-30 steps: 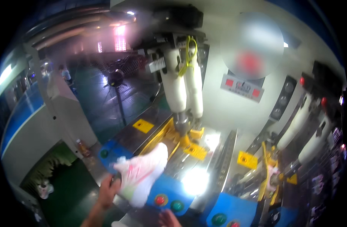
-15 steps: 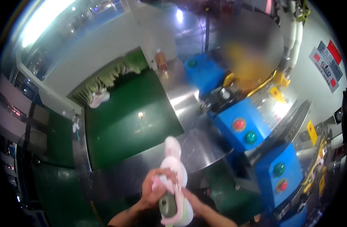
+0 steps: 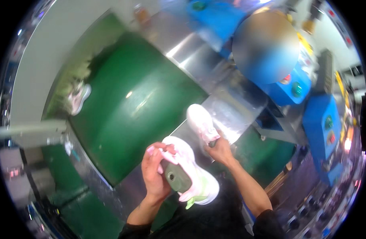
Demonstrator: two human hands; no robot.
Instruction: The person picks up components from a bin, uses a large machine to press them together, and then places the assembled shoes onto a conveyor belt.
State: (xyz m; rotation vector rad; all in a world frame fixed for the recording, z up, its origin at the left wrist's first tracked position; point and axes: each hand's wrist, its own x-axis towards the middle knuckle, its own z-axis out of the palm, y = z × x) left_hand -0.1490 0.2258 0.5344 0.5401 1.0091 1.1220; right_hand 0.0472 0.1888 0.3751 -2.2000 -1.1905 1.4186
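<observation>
My left hand [image 3: 154,173] is closed on a white, pink and pale green sneaker [image 3: 203,181], its fingers at the pink collar and tongue. A grey-green shoe last [image 3: 178,179] with a round hole in its top fills that sneaker's opening. Over the steel ledge, my right hand [image 3: 221,151] grips a second white and pink sneaker [image 3: 199,119] by its ankle end, toe pointing away from me. Its opening is mostly covered by my fingers. The two sneakers are side by side, close together.
A green conveyor belt [image 3: 135,107] lies ahead, bordered by a steel ledge [image 3: 235,103]. Another sneaker [image 3: 78,99] rests on its far left, by a fringed curtain [image 3: 67,75]. Blue machine boxes with red and green buttons [image 3: 320,123] stand to the right.
My right hand has moved off the near sneaker and now holds the second one, which lay on the ledge edge. The near sneaker has tilted and risen in my left hand. The view has shifted.
</observation>
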